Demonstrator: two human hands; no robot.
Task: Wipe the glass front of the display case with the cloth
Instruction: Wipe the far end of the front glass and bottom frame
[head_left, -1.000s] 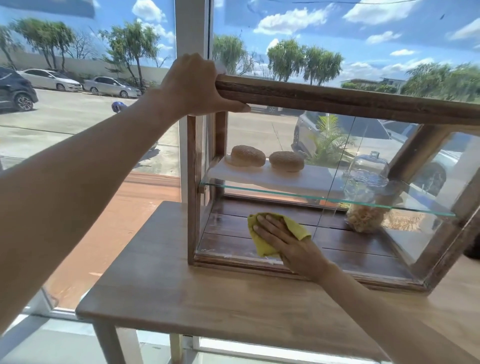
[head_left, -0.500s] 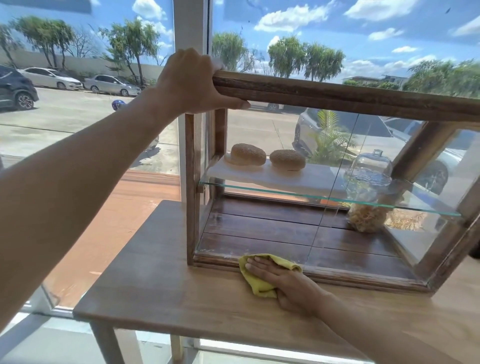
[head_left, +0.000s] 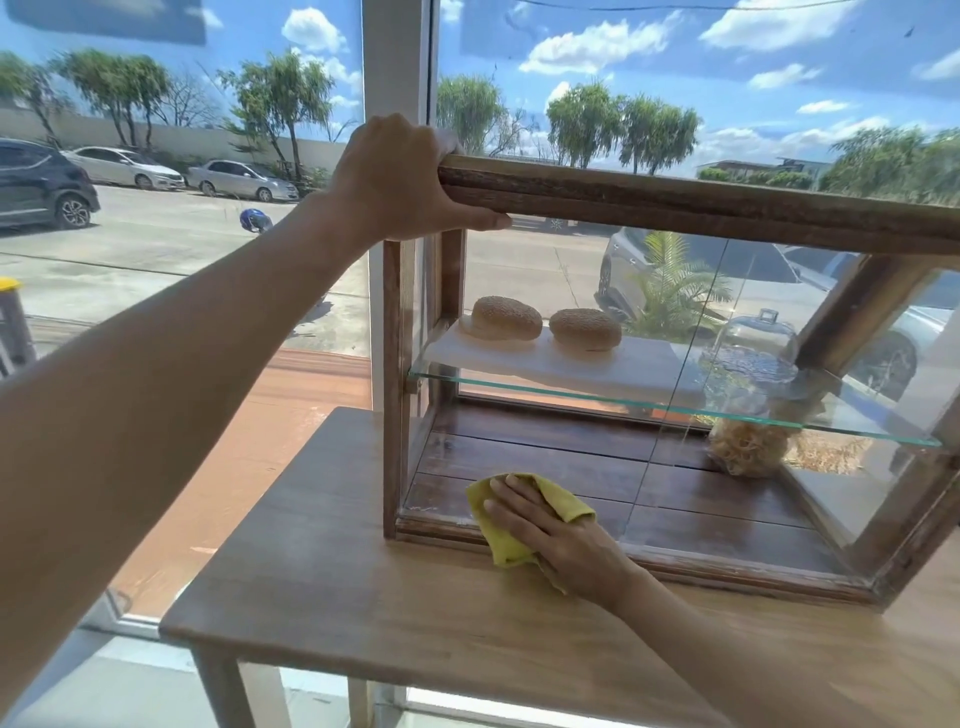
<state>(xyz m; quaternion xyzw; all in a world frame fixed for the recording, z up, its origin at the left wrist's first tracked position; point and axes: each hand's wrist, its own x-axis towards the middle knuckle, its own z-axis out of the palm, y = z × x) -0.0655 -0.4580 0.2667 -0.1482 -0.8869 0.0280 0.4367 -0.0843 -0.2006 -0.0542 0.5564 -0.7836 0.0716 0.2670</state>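
The left hand (head_left: 400, 179) grips the top left corner of the display case (head_left: 701, 200), its fingers (head_left: 449, 143) curled together over the wooden top rail and the thumb stretched flat along the rail's underside. The case stands on the desk (head_left: 332, 587), its left post near the desk's left edge and its back close to the window. Low on the glass front (head_left: 561, 431), just above the bottom rail near the case's left front corner, the yellow cloth (head_left: 506, 545) lies pressed flat under the right hand (head_left: 550, 535); its lower part hangs over the bottom rail onto the desk. The fingers (head_left: 511, 501) of that hand lie straight and close together on the cloth, palm flat, not pinching it. Behind the glass, two seeded buns (head_left: 506, 318) sit side by side on a white board (head_left: 524, 361) at the left end of the glass shelf (head_left: 675, 405). Farther right on the shelf stands a glass dome (head_left: 753, 348), and below it, on the case's wooden floor, a clear bag of pale snacks (head_left: 745, 447).
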